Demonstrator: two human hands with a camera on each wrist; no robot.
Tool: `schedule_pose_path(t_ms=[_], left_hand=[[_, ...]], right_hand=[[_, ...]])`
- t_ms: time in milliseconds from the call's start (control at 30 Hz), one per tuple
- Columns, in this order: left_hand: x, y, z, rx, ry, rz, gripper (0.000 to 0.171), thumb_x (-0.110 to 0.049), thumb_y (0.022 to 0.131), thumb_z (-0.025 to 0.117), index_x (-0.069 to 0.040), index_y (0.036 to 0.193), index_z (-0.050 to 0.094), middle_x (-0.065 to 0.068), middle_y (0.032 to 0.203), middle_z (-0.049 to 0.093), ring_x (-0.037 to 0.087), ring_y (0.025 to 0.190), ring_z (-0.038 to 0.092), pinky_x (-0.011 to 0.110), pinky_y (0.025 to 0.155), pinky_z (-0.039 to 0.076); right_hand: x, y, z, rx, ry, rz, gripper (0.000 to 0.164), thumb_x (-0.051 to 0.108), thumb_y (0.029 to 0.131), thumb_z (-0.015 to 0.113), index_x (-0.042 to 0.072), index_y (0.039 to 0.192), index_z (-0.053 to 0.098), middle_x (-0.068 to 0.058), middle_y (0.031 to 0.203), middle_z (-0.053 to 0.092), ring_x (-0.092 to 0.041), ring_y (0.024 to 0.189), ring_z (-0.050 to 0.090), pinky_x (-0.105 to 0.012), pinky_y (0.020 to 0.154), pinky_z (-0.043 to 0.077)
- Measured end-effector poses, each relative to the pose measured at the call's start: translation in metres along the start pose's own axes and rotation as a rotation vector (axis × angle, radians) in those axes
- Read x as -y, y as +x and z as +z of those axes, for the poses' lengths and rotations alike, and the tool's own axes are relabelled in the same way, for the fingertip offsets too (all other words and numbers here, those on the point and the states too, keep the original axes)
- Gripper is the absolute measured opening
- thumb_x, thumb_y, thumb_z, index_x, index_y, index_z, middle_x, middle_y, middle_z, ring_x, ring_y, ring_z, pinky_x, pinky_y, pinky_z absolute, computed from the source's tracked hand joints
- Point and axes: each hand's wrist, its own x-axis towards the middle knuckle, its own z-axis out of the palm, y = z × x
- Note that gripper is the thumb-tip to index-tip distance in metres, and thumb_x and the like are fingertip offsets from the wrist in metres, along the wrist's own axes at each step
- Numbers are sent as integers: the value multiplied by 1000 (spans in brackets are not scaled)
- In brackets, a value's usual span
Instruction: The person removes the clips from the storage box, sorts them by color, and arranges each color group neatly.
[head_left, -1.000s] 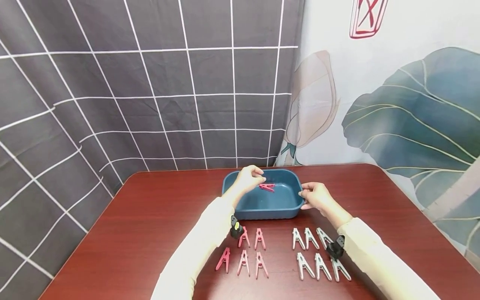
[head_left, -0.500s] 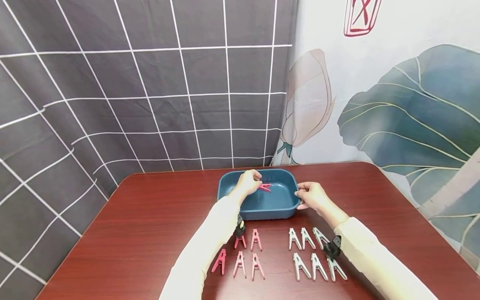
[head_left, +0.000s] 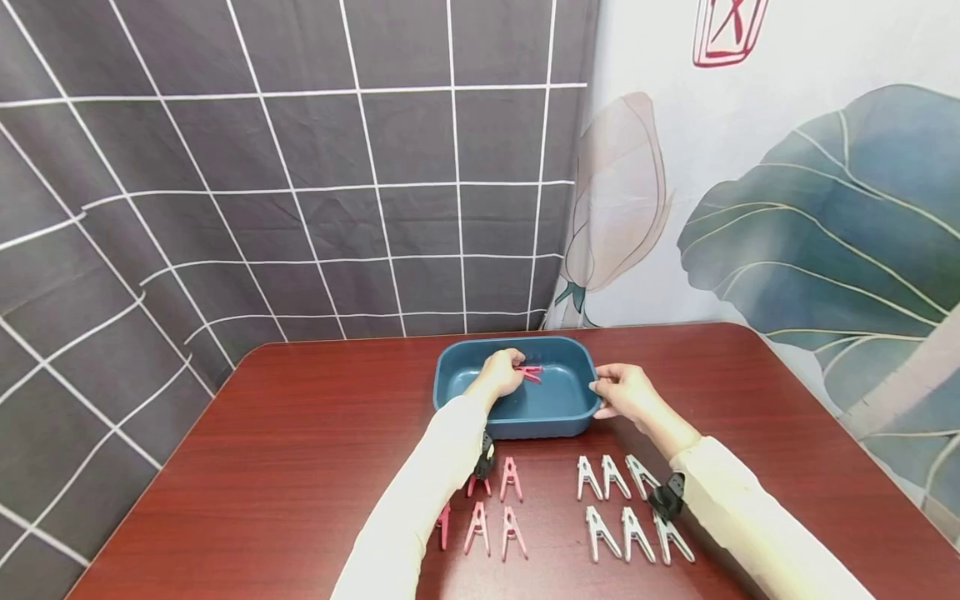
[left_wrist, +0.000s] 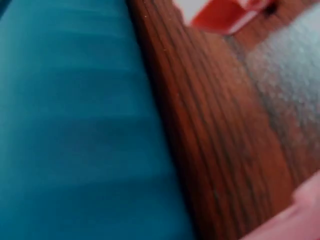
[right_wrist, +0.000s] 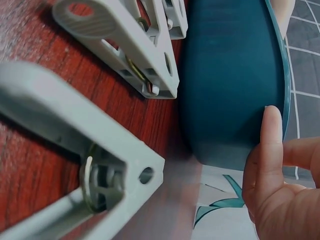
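Observation:
A blue rectangular plastic basin (head_left: 540, 408) sits near the far edge of the table. My left hand (head_left: 501, 375) reaches down into it and pinches the left end of a pink clothespin (head_left: 532, 373) near the basin's floor. Part of that clothespin is hidden behind the fingers. My right hand (head_left: 628, 390) grips the basin's right end; in the right wrist view the thumb (right_wrist: 271, 130) presses on the outer wall just below the rim. The left wrist view shows only the basin's outer wall (left_wrist: 85, 140) up close, with blurred pink clothespins beside it.
In front of the basin, several pink clothespins (head_left: 477, 529) stand in two rows at left, partly behind my left sleeve (head_left: 416, 492). Several pale grey-green clothespins (head_left: 632, 533) form two rows at right, under my right forearm. A grey grid-patterned curtain (head_left: 315, 208) hangs behind the table (head_left: 247, 467).
My left hand has come lower into the basin, its fingertips going from just above the pink clothespin to its end. My right hand keeps hold of the rim. The head view has shifted slightly.

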Motion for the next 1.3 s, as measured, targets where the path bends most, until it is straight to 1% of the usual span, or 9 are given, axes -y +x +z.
schedule_pose_path(t_ms=[133, 200, 300, 533, 667, 767, 900, 1033, 1300], left_hand=[[37, 25, 38, -1, 55, 15, 27, -29, 78, 70, -29, 105, 67, -10, 96, 66, 9, 89, 60, 29, 82, 50], [3, -3, 4, 18, 72, 11, 26, -25, 78, 72, -20, 104, 69, -5, 95, 68, 12, 88, 61, 30, 80, 50], [-17, -21, -18, 25, 56, 15, 24, -24, 77, 75, -16, 99, 70, -2, 90, 69, 13, 84, 62, 29, 77, 50], [4, -4, 4, -5, 15, 27, 19, -20, 72, 81, -17, 86, 68, -5, 75, 64, 11, 68, 56, 25, 61, 45], [-27, -30, -29, -12, 11, 18, 15, -19, 72, 81, -16, 81, 69, -1, 76, 65, 16, 69, 56, 27, 62, 45], [-73, -64, -80, 61, -28, -44, 13, -14, 73, 80, -13, 76, 68, 0, 73, 65, 16, 69, 57, 26, 64, 47], [-116, -94, -125, 146, -79, -140, 10, -5, 75, 75, -5, 74, 65, 6, 73, 63, 19, 70, 56, 26, 62, 47], [-134, -110, -139, 106, -66, -140, 9, -4, 77, 71, -2, 76, 62, 7, 73, 60, 18, 67, 51, 23, 58, 42], [-132, -110, -140, 55, -119, -129, 13, -6, 76, 74, -2, 76, 61, 5, 69, 58, 13, 62, 48, 19, 53, 38]], right_hand=[[-1, 2, 0, -2, 1, -6, 39, -3, 91, 48, -22, 124, 44, -15, 79, 57, -7, 55, 54, -25, 54, 56], [-1, 2, 0, -1, 1, -7, 38, -3, 91, 48, -22, 124, 45, -14, 79, 58, -6, 55, 53, -25, 55, 56], [-1, 2, 0, 2, 0, -8, 38, -3, 91, 48, -22, 124, 45, -14, 78, 57, -6, 55, 53, -25, 55, 56], [2, 1, 0, -2, -11, -11, 38, -3, 91, 48, -22, 124, 45, -13, 77, 56, -6, 56, 53, -25, 55, 56], [3, 0, 0, -2, -13, -7, 38, -3, 92, 47, -22, 125, 45, -15, 78, 55, -6, 56, 53, -24, 55, 56], [3, -1, 1, 0, -12, -7, 39, -3, 92, 47, -22, 125, 44, -15, 79, 56, -6, 56, 53, -24, 55, 56], [4, -1, 2, 1, -10, -9, 39, -3, 92, 48, -23, 124, 44, -14, 78, 56, -6, 55, 53, -24, 55, 56], [6, -2, 2, 2, -3, -11, 38, -3, 91, 48, -23, 124, 44, -13, 77, 57, -5, 55, 53, -24, 55, 56], [4, -2, 3, -8, -25, 0, 38, -3, 92, 47, -22, 124, 44, -14, 77, 57, -6, 55, 53, -25, 54, 56]])
